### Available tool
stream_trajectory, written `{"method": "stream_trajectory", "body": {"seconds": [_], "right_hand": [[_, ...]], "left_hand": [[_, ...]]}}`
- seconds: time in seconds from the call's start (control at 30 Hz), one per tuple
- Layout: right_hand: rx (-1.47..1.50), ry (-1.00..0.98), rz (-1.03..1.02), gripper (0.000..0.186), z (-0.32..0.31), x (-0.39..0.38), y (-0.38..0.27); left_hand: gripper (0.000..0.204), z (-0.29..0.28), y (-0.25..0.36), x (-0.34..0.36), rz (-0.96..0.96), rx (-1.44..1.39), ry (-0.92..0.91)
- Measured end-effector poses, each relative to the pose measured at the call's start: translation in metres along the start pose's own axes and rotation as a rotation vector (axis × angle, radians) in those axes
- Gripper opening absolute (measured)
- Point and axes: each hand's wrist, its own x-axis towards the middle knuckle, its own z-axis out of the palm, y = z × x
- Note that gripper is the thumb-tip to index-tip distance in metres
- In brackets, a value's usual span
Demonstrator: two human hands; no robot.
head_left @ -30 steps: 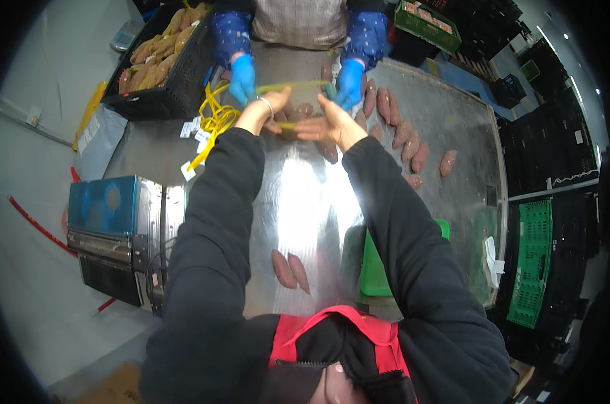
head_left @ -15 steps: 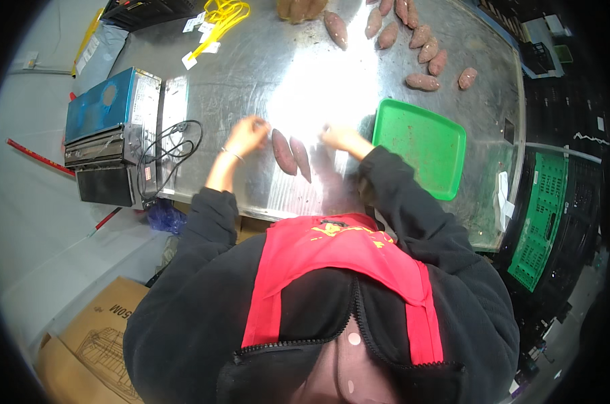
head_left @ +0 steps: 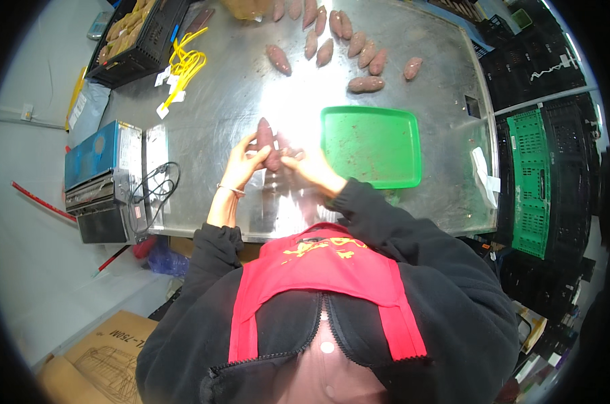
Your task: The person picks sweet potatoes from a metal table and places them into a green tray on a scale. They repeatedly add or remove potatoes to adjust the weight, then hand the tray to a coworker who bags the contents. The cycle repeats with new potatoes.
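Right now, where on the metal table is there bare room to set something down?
Bare tabletop shows between the yellow straps and the left hand, and between the green tray and white paper. It is crowded among the sweet potatoes beyond the tray.

Bench (head_left: 217, 87): bare metal, smooth, glaring hard at centre from where I stand, duller toward the right. Tray (head_left: 375, 148): smooth green plastic, specked brown. Sweet potato (head_left: 264, 131), near centre: matt, slightly rough skin. Apron (head_left: 298, 266): red cloth. Jacket (head_left: 439, 276): matt black cloth. Box (head_left: 113, 357), near left: brown cardboard. Crate (head_left: 158, 44), far left: black plastic.
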Motion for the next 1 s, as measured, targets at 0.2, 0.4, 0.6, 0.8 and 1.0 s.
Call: {"method": "stream_trajectory", "body": {"seconds": [0.2, 0.4, 0.6, 0.8, 1.0], "right_hand": [[-0.292, 0.412, -0.102, 0.059, -0.125, -0.053, -0.027], [-0.427, 0.469, -0.091, 0.058, -0.156, -0.061, 0.004], [-0.484, 0.344, -0.096, 0.053, -0.168, -0.064, -0.013], [-0.617, 0.387, -0.295, 0.035, -0.234, -0.016, -0.056], [-0.97, 0.344, -0.538, 0.037, -0.297, 0.096, -0.052]], "left_hand": [[0.064, 0.132, -0.003, 0.053, 0.028, 0.373, -0.142], [0.065, 0.182, -0.037, 0.061, 0.116, 0.618, -0.047], [0.063, 0.154, -0.006, 0.099, 0.131, 0.804, -0.122], [0.059, 0.102, 0.025, 0.296, 0.478, 0.835, 0.117], [0.093, 0.127, 0.007, 0.42, 0.138, 1.232, 0.091]]}}
